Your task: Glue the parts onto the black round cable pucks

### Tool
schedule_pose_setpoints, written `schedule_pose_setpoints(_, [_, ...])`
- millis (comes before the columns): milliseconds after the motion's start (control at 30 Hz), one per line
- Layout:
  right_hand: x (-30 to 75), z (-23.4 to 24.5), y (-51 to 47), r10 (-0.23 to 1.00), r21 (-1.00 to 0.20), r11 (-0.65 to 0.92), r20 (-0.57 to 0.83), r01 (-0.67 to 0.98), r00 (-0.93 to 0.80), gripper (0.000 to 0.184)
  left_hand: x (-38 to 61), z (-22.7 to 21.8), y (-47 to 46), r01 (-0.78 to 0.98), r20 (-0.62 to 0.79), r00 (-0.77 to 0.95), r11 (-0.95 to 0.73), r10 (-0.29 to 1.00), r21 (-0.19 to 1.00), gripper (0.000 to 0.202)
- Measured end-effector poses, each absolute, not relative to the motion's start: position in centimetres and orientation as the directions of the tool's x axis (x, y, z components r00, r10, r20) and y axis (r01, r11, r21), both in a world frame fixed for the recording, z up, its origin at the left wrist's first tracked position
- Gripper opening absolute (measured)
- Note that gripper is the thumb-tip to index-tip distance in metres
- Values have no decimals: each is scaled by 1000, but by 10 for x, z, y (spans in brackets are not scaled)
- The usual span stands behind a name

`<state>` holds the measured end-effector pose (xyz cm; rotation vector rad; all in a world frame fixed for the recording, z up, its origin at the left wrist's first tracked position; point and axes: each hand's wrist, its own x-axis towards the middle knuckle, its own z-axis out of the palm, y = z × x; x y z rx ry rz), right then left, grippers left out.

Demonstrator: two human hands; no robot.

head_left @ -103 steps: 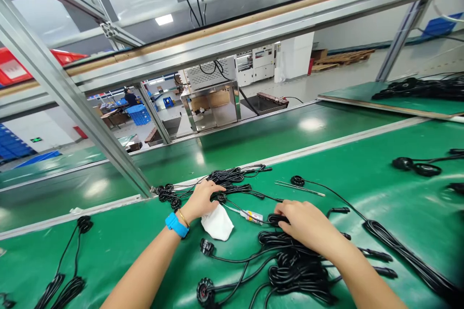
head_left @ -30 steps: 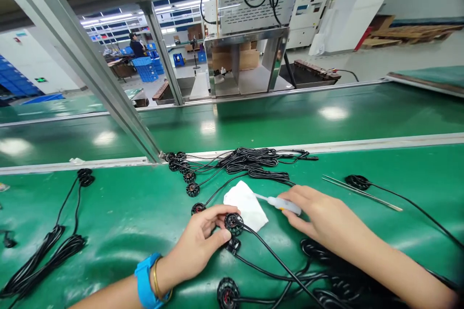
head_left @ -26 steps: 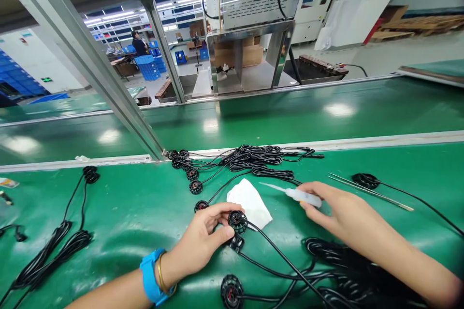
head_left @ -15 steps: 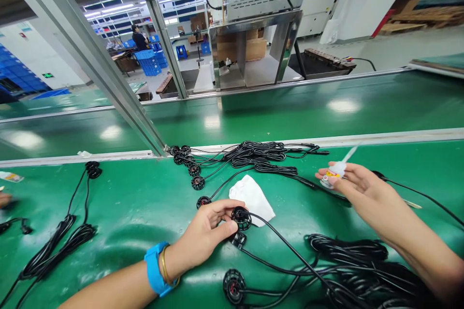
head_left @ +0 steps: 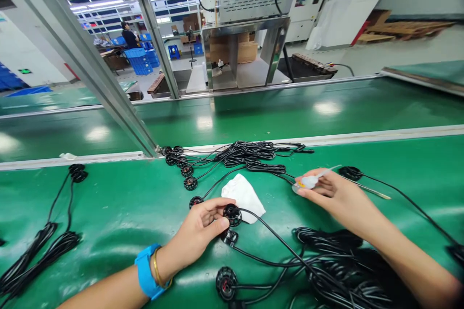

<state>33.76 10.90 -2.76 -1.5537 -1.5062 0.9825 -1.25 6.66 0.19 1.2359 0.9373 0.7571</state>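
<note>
Between the thumb and fingers of my left hand (head_left: 203,229) is a round black cable end piece (head_left: 232,215), its cord running down to the right. Just below it lies a small square black connector (head_left: 229,237) on another cord. My right hand (head_left: 333,193) is closed around a small white glue bottle (head_left: 309,182) with a thin nozzle, which tilts up to the right, away from the held piece. A white cloth or paper (head_left: 243,195) lies partly behind the held piece. Another round black piece with a reddish centre (head_left: 226,283) rests nearer to me.
Coiled black cables (head_left: 250,153) with round ends lie along the back rail. A large cable heap (head_left: 348,270) fills the front right, and looped cables (head_left: 43,253) lie at left. A thin stick (head_left: 375,193) and one round piece (head_left: 350,173) are beyond my right hand. A metal post (head_left: 119,106) slants at left.
My right hand has brought the glue bottle left and slightly down, tipping its nozzle flatter. My left hand keeps its hold on the round piece. The view has shifted to the right.
</note>
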Motion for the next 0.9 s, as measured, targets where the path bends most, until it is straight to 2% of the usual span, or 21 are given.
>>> schedule_pose_setpoints(233, [321,-6,98,998,-791,34,-4,611,-60,42,-13,0,69,25,-186,438,194,880,981,44])
schedule_pose_setpoints(500, [332,-18,107,997,-736,23,65,676,37,58,-8,-1,67,-83,-166,445,225,880,971,47])
schedule_pose_setpoints(567, [341,-15,105,994,-661,5,87,751,69,59,-8,-1,67,-103,-172,439,240,882,965,47])
schedule_pose_setpoints(700, [350,4,86,993,-398,24,118,917,25,52,-6,0,66,-121,-192,421,265,887,957,45])
schedule_pose_setpoints(733, [346,10,78,989,-378,61,145,924,-6,51,-6,1,66,-124,-190,412,261,891,957,44])
schedule_pose_setpoints(800, [329,23,59,961,-421,180,267,889,-68,45,-5,4,64,-126,-175,384,239,906,963,43])
schedule_pose_setpoints(900, [291,38,25,853,-459,382,510,802,-115,18,-3,7,60,-121,-113,327,160,938,980,41])
